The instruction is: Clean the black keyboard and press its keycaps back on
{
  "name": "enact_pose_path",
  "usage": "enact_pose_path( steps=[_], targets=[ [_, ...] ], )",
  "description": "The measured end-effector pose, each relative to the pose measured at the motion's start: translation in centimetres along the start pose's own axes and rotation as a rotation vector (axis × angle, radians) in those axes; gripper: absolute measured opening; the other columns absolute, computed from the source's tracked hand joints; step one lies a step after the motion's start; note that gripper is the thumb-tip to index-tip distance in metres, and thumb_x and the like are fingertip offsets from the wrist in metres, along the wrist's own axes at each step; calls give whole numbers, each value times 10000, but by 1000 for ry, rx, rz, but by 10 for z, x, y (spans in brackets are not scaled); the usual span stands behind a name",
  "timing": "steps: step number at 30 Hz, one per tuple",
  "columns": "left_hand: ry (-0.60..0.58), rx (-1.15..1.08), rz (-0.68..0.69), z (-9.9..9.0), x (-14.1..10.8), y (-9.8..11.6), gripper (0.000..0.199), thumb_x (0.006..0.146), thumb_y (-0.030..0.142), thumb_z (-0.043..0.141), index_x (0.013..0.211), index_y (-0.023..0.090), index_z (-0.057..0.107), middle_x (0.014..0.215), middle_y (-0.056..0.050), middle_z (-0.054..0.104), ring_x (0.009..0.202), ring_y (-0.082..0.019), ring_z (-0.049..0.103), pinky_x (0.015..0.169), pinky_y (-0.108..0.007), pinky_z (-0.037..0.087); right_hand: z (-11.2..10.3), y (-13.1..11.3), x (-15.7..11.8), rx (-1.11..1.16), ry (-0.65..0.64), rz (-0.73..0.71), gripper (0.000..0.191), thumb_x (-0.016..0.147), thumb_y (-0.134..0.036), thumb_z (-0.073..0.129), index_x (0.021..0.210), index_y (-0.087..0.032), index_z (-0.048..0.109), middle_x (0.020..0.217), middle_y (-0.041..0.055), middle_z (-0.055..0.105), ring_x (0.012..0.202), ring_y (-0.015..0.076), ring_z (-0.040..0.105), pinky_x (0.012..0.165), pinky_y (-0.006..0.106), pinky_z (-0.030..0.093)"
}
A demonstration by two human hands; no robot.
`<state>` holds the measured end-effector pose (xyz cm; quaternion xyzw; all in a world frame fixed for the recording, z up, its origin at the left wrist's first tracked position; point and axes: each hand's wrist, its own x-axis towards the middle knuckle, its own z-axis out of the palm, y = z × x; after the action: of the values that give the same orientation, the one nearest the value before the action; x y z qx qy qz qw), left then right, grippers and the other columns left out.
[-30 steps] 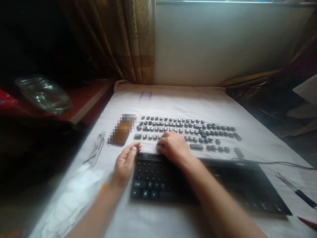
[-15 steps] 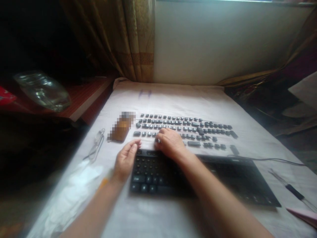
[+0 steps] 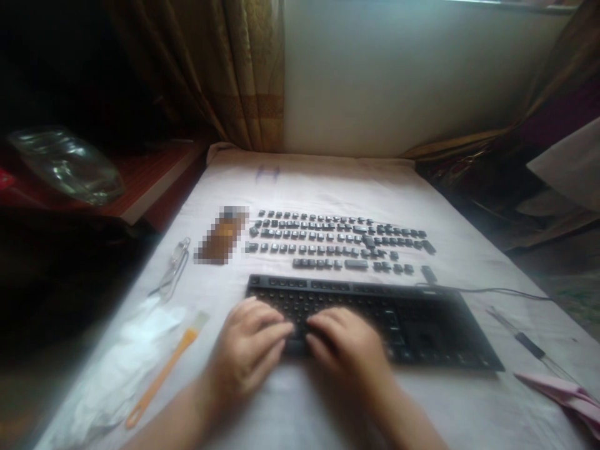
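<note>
A black keyboard (image 3: 422, 325) lies on the cloth-covered table, with a top strip of function keys. Many key places on it show bare, others are hidden. Over its lower left part, my left hand (image 3: 250, 344) has its fingers drawn together, the tips above the keys. My right hand (image 3: 349, 340) faces it a short gap away, fingers bent and closed over the keyboard's lower part. Whatever either hand holds is hidden or too small to name. Beyond the keyboard, loose black keycaps (image 3: 355, 264) lie in several rows.
An orange-handled brush (image 3: 162, 381) and white crumpled tissue (image 3: 131, 365) lie at the left, below eyeglasses (image 3: 175, 265) and a blurred-out brown object (image 3: 222, 237). At the right are tweezers (image 3: 529, 344), a pink cloth (image 3: 557, 390) and the keyboard's cable (image 3: 497, 290). A glass jar (image 3: 68, 165) lies on the side shelf.
My right hand has come back from the keycap rows to the keyboard. My left hand has moved down and right onto the keyboard's lower left. The brush is now uncovered.
</note>
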<state>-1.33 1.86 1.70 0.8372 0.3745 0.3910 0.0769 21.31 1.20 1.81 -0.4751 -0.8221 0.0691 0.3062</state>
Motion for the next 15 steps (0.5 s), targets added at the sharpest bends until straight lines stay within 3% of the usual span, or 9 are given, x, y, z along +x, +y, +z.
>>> enact_pose_path(
  steps=[5,15],
  targets=[
    [-53,72,40,4,-10,15,262,912,182,567,1115,246,720,1060,-60,666,1052,-209,579,1043,-433,432,8,-1,2,56,6,-6,152,868,-142,616,969,-203,712,845,52,710,732,179,649,637,279,498],
    [-127,132,58,3,1,19,239,964,242,529,1104,245,723,1047,-37,684,1061,-188,568,1091,-382,366,3,-1,-3,125,-33,25,189,912,-128,579,1028,-206,705,818,43,699,716,165,626,634,278,468]
  ],
)
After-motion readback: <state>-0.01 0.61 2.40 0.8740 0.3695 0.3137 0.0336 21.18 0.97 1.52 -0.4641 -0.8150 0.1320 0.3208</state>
